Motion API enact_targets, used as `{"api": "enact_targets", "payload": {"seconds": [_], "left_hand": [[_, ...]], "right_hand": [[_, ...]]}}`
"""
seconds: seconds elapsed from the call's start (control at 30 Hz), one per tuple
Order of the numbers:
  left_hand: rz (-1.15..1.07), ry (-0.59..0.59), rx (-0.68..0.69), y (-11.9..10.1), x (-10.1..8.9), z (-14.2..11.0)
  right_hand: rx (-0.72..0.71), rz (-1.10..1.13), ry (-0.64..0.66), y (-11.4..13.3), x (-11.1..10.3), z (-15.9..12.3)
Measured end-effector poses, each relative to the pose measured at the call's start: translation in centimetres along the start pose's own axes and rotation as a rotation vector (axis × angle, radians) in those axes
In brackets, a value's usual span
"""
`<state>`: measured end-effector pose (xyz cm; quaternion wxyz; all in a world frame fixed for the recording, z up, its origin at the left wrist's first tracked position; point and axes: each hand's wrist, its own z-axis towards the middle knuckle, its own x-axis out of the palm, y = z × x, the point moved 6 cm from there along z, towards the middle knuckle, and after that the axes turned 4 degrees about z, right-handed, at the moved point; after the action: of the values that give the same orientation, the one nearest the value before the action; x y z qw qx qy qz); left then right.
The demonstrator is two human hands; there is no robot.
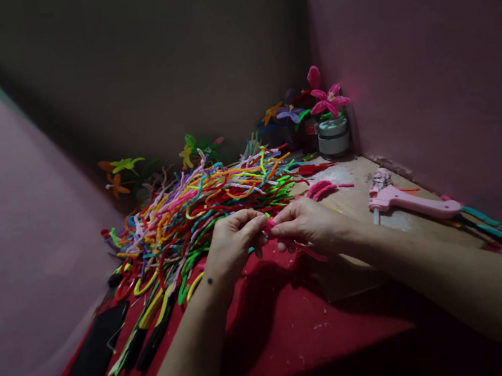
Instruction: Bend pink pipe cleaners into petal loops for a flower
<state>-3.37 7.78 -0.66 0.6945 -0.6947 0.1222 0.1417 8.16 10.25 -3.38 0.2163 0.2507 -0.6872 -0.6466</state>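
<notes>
Both of my hands meet over the red tabletop, pinching a pink pipe cleaner [307, 249] between them. The fingers of my left hand [237, 233] are closed at its upper end. Thumb and forefinger of my right hand [306, 222] press together on it just to the right, and a length of it trails below that hand. Part of the pipe cleaner is hidden by my fingers. Close behind my hands spreads a big heap of colourful pipe cleaners [197, 197]. A few bent pink pipe cleaners [322, 189] lie on the board beyond my right hand.
A pink glue gun [417, 201] lies on the wooden board [353, 200] at right. Pliers with yellow-black handles [153, 328] and a black phone-like slab [88, 369] lie at left. Pipe-cleaner flowers, one pink flower [330, 102] in a grey jar [333, 137], stand by the walls.
</notes>
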Motion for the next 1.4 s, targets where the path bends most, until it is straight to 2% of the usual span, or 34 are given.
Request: {"api": "enact_targets", "payload": {"seconds": [0.07, 0.13, 0.33, 0.4, 0.5, 0.67, 0.73, 0.87, 1.0, 1.13, 1.3, 1.33, 1.4], "left_hand": [[0.004, 0.031, -0.035, 0.1, -0.1, 0.0], [0.030, 0.006, -0.032, 0.2, -0.2, -0.1], [0.319, -0.257, 0.182, -0.1, -0.5, -0.5], [0.406, -0.307, 0.238, -0.3, -0.4, -0.7], [0.449, -0.331, 0.249, -0.5, -0.4, -0.8], [0.200, -0.201, 0.108, 0.2, 0.0, -0.3], [0.211, -0.204, 0.114, 0.4, 0.0, -0.2], [0.340, -0.257, 0.222, 0.1, -0.3, -0.1], [0.221, -0.161, 0.117, 0.3, -0.4, 0.2], [0.076, -0.148, 0.058, 0.0, -1.1, 0.3], [-0.007, 0.074, -0.015, 0.3, 0.1, 0.2], [-0.007, 0.079, -0.027, 0.4, 0.3, 0.2], [-0.020, 0.010, -0.033, 0.6, 0.3, 0.1]], "right_hand": [[-0.001, -0.008, 0.001, 0.1, 0.0, -0.1], [-0.004, 0.008, 0.022, 0.1, 0.2, 0.0], [0.013, -0.012, 0.032, -0.5, 0.1, 0.5], [-0.020, -0.040, 0.018, -0.5, 0.0, 0.7], [-0.024, -0.057, 0.028, -0.8, 0.0, 0.8], [0.018, -0.036, 0.078, -1.2, 0.1, 0.8], [0.018, -0.022, 0.090, -1.2, 0.2, 0.8], [0.012, -0.017, 0.073, -0.9, 0.3, 0.7], [0.068, -0.059, 0.071, -1.0, 0.6, 0.4], [0.060, -0.047, 0.039, -0.7, 0.4, 0.3], [0.050, 0.018, 0.060, -0.4, 0.3, 0.2], [0.050, 0.025, 0.066, -0.4, 0.4, 0.2], [0.046, 0.029, 0.066, -0.5, 0.5, 0.3]]}}
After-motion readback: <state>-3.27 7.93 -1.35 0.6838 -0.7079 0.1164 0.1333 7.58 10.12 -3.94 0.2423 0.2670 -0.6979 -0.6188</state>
